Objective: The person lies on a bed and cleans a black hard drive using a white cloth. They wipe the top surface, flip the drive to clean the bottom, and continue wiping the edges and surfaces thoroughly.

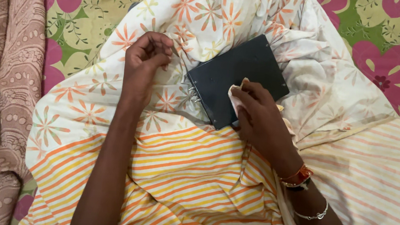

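Wiping is being done on a flat dark board [234, 77], a thin black rectangle with small metal fittings at its near-left corner, which is lying tilted on a white sheet with orange flowers [114, 95] bunched over the lap. A small pale cloth [236, 92] is being pinched between the fingers of the right hand [257, 117], the grip closed narrowly around it, and it is being pressed onto the board close to its near long edge. The board itself is not being gripped: it is lying under and beyond the cloth, stretching away toward its far-right corner. The left hand [144, 59] is being held curled just off the board's left corner, resting on the sheet; whether anything is being held in it cannot be told. In judgement, the step would be done well by keeping the cloth flat under the fingertips, by working in even strokes toward the far corner, and by steadying the board at its left corner so that it is not being slid across the soft folds. An orange-and-yellow striped cloth [189, 174] is lying nearer, over a green and pink flowered bedcover [393, 57].
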